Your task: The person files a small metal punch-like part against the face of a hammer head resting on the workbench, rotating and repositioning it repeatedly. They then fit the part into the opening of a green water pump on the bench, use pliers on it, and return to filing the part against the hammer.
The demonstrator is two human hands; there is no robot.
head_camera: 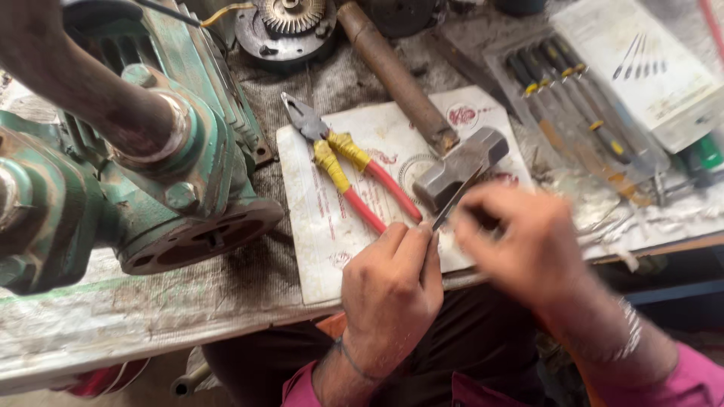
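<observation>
left hand (390, 290) lower centre, fingers closed around a thin metal blade (450, 203) | right hand (528, 241) blurred, pinching the blade's upper part | pliers (347, 169) and hammer (452, 169) lie unused above | green motor (151, 173) at left open-ended, work looks midway

Viewpoint: head-worn camera, above the person's own hands.
Facing: steeply down and forward onto the workbench (151, 316).
Distance: close.
Views: only this one.

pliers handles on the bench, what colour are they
Red, with yellow tape wound round the upper part near the jaws of the pliers; the head view shows it clearly.
</observation>
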